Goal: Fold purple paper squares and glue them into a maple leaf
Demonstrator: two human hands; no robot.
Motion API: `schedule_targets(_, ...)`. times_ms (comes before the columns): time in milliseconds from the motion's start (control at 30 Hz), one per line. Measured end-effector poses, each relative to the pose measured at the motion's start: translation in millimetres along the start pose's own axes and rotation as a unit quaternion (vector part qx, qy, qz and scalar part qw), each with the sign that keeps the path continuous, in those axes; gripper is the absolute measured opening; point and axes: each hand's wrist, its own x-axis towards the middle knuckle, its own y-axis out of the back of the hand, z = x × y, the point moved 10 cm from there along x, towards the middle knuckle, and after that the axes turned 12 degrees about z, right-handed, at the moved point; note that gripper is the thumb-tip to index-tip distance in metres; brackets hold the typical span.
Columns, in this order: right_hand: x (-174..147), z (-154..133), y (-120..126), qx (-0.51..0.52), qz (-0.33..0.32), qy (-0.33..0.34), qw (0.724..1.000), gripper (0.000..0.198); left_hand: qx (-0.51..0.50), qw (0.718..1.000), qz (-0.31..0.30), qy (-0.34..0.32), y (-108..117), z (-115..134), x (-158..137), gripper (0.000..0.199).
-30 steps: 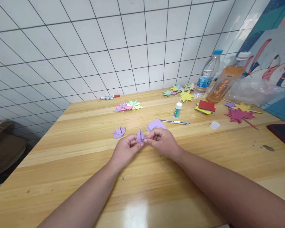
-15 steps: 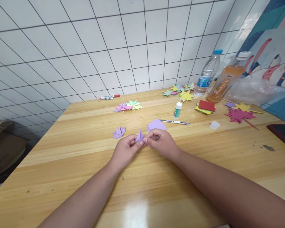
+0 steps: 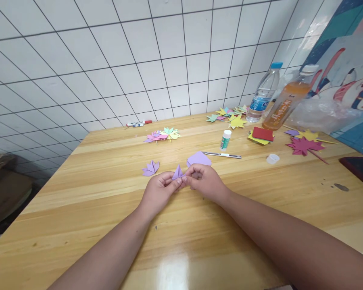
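Observation:
Between my two hands is a small piece of folded purple paper (image 3: 178, 172), its pointed tip standing up. My left hand (image 3: 159, 190) pinches its left side with thumb and fingers. From the right, my right hand (image 3: 206, 181) grips its lower right edge, thumb and fingertips pressed together; the fingers hide part of the paper. Just beyond my right hand lie flat purple paper sheets (image 3: 199, 158). A folded purple paper leaf piece (image 3: 151, 168) rests on the table, ahead and left of my left hand.
Past the purple sheets are a craft knife (image 3: 222, 155) and a glue stick (image 3: 225, 140). Its cap (image 3: 272, 159) lies to the right, near red and yellow paper (image 3: 262, 135). Paper leaves (image 3: 305, 146), a water bottle (image 3: 264, 94) and an orange drink bottle (image 3: 287, 100) stand further back.
The folded paper's right side now shows a little more, opened outward beside my right fingertips. Both hands stay in nearly the same place.

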Motion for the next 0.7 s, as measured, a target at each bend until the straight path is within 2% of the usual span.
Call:
schedule_targets(200,1.5,1.3,4.7,-0.017,0.032,0.005,0.999,0.015,0.000,1.000,-0.006,-0.007,-1.1,0.2,-0.5,0.028)
schedule_targets(433,-0.1,-7.4,0.6,-0.009,0.013,0.046,0.999,0.012,0.006,1.000,-0.024,-0.020,-0.7,0.6,0.2,0.024)
schedule_targets(700,0.7,0.4,-3.0,0.031,-0.022,-0.014,0.999,0.015,0.033,0.998,-0.035,-0.037,-2.4,6.8,-1.5,0.023)
